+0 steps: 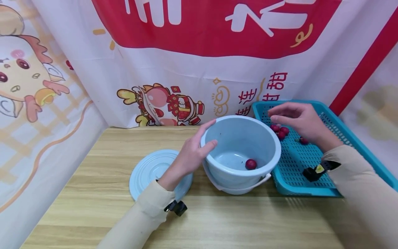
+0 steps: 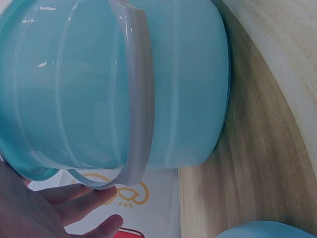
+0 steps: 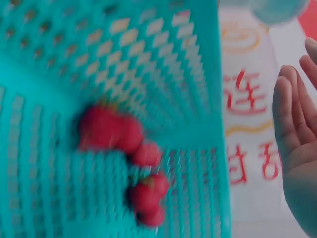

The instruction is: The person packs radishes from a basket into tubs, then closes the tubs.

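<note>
Right of centre, we see red produce (image 1: pixel 281 134) just below the right hand (image 1: pixel 297 119), its fingers (image 1: pixel 283 107) loosely extended, empty. The left hand (image 1: pixel 195 148) grips the bucket (image 1: pixel 239 138) beside it.

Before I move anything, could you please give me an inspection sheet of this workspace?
Surface: wood-grain table.
Job's things: pale blue bucket with one red piece inside; more red pieces in the teal basket.
Clutter: round blue lid, left of the bucket.
Grips: left grip holds the bucket's rim; right grip is empty above the basket.
Cables: nothing seen.
Surroundings: printed white drape behind.
</note>
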The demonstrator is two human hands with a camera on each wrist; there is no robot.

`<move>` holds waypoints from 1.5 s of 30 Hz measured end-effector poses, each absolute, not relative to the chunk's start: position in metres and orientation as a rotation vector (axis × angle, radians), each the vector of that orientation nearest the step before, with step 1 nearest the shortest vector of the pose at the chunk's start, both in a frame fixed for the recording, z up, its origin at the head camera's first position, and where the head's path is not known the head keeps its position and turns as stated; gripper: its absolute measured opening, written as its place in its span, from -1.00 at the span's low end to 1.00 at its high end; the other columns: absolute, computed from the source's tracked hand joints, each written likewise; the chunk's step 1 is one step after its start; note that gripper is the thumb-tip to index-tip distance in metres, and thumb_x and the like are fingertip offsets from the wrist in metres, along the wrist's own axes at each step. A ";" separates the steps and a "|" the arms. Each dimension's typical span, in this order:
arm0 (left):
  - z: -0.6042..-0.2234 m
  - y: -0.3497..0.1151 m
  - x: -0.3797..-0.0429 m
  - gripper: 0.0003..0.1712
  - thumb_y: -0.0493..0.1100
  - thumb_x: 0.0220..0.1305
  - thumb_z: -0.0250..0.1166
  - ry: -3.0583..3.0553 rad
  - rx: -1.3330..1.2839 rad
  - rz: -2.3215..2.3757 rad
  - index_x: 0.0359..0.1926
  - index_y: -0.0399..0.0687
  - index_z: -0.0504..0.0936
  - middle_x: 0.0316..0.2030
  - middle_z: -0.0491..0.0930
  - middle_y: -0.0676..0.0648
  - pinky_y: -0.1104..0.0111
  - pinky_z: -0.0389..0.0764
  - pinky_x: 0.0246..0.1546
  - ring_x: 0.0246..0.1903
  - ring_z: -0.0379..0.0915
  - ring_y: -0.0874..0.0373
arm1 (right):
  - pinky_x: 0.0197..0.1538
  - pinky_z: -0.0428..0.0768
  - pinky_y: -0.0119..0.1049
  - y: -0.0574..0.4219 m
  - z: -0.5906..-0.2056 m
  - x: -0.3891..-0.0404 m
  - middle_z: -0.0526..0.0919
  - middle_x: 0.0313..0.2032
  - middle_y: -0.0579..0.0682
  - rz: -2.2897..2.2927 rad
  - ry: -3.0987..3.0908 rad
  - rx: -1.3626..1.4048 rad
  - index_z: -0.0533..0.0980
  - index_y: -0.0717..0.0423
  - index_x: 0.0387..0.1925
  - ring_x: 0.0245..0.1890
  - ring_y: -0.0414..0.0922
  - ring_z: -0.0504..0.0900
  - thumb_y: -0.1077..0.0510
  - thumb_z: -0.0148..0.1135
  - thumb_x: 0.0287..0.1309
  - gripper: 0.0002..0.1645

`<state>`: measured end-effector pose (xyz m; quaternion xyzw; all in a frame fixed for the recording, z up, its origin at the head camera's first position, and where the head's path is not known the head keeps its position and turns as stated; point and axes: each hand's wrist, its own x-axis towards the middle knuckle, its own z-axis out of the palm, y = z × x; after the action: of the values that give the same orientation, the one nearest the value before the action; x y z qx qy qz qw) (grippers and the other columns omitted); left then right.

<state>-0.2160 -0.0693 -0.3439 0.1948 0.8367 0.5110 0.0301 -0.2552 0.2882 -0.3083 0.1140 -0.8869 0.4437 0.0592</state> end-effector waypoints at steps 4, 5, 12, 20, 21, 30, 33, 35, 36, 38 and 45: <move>-0.345 -0.068 -0.216 -0.26 0.08 0.53 0.13 2.573 0.616 1.572 0.64 0.51 0.16 0.61 0.27 -0.01 -0.25 0.54 0.36 0.51 0.36 -0.10 | -0.02 0.80 -0.27 0.313 -0.318 -0.259 0.71 0.19 -0.16 1.255 -2.851 0.294 0.59 -0.14 0.34 0.05 -0.21 0.69 -0.17 0.48 0.27 -0.35; -0.346 -0.068 -0.216 -0.26 0.08 0.53 0.13 2.570 0.615 1.572 0.64 0.50 0.16 0.61 0.27 -0.01 -0.25 0.54 0.36 0.51 0.36 -0.10 | -0.01 0.81 -0.22 0.318 -0.321 -0.261 0.71 0.21 -0.11 1.253 -2.886 0.317 0.58 -0.12 0.34 0.06 -0.18 0.69 -0.15 0.49 0.27 -0.35; -0.345 -0.069 -0.215 -0.27 0.10 0.52 0.13 2.573 0.584 1.571 0.62 0.59 0.15 0.61 0.27 0.00 -0.26 0.53 0.36 0.51 0.36 -0.10 | 0.09 0.81 -0.06 0.329 -0.336 -0.270 0.74 0.20 0.05 1.295 -3.062 0.512 0.63 0.04 0.28 0.08 -0.04 0.72 0.04 0.56 0.20 -0.38; -0.346 -0.070 -0.216 -0.26 0.11 0.52 0.12 2.578 0.586 1.573 0.62 0.58 0.14 0.60 0.28 -0.01 -0.25 0.56 0.33 0.49 0.38 -0.10 | 0.12 0.77 0.00 0.325 -0.347 -0.274 0.77 0.11 0.11 1.346 -3.213 0.602 0.64 0.11 0.26 -0.04 0.04 0.72 0.14 0.51 0.22 -0.43; -0.346 -0.070 -0.216 -0.26 0.10 0.52 0.12 2.577 0.588 1.574 0.63 0.57 0.14 0.61 0.27 -0.01 -0.25 0.56 0.34 0.50 0.37 -0.09 | 0.11 0.76 -0.03 0.325 -0.348 -0.275 0.77 0.10 0.11 1.341 -3.228 0.605 0.64 0.11 0.27 -0.06 0.04 0.71 0.15 0.50 0.22 -0.43; -0.345 -0.070 -0.216 -0.26 0.09 0.53 0.13 2.581 0.590 1.575 0.62 0.58 0.14 0.62 0.26 0.00 -0.25 0.53 0.36 0.51 0.36 -0.09 | 0.07 0.76 -0.06 0.324 -0.349 -0.277 0.76 0.11 0.13 1.319 -3.288 0.599 0.65 0.12 0.28 -0.10 0.04 0.68 0.17 0.50 0.22 -0.42; -0.344 -0.070 -0.215 -0.26 0.09 0.53 0.13 2.581 0.584 1.575 0.62 0.58 0.14 0.61 0.26 -0.01 -0.25 0.54 0.36 0.51 0.36 -0.10 | 0.09 0.76 -0.03 0.324 -0.351 -0.278 0.76 0.11 0.12 1.318 -3.305 0.597 0.65 0.11 0.28 -0.06 0.03 0.69 0.17 0.50 0.22 -0.42; -0.344 -0.070 -0.215 -0.27 0.09 0.53 0.13 2.580 0.582 1.575 0.62 0.58 0.15 0.61 0.27 -0.01 -0.25 0.54 0.35 0.50 0.37 -0.10 | 0.12 0.76 0.00 0.325 -0.352 -0.279 0.77 0.11 0.11 1.315 -3.321 0.594 0.64 0.11 0.30 -0.02 0.02 0.69 0.17 0.50 0.23 -0.41; -0.344 -0.070 -0.215 -0.27 0.09 0.53 0.13 2.579 0.582 1.576 0.62 0.58 0.15 0.61 0.27 -0.01 -0.25 0.54 0.35 0.50 0.37 -0.10 | 0.14 0.76 0.02 0.325 -0.353 -0.280 0.77 0.11 0.10 1.312 -3.330 0.591 0.63 0.11 0.31 0.00 0.01 0.69 0.17 0.49 0.24 -0.41; -0.345 -0.070 -0.215 -0.27 0.09 0.53 0.13 2.580 0.584 1.575 0.62 0.58 0.15 0.61 0.27 -0.01 -0.25 0.54 0.36 0.50 0.37 -0.09 | 0.17 0.75 0.06 0.326 -0.355 -0.280 0.78 0.12 0.08 1.291 -3.347 0.588 0.62 0.11 0.33 0.02 0.00 0.70 0.16 0.48 0.26 -0.40; -0.344 -0.070 -0.216 -0.26 0.09 0.53 0.12 2.586 0.592 1.568 0.64 0.53 0.15 0.61 0.26 0.01 -0.25 0.54 0.36 0.51 0.36 -0.10 | 0.11 0.74 -0.03 0.328 -0.357 -0.282 0.78 0.06 0.02 1.166 -3.407 0.610 0.62 0.06 0.32 0.01 -0.01 0.62 0.14 0.43 0.32 -0.45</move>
<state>-0.2160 -0.0698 -0.3444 0.1919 0.8387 0.5087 0.0300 -0.2822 0.3276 -0.3569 0.1615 -0.9027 0.3089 -0.2524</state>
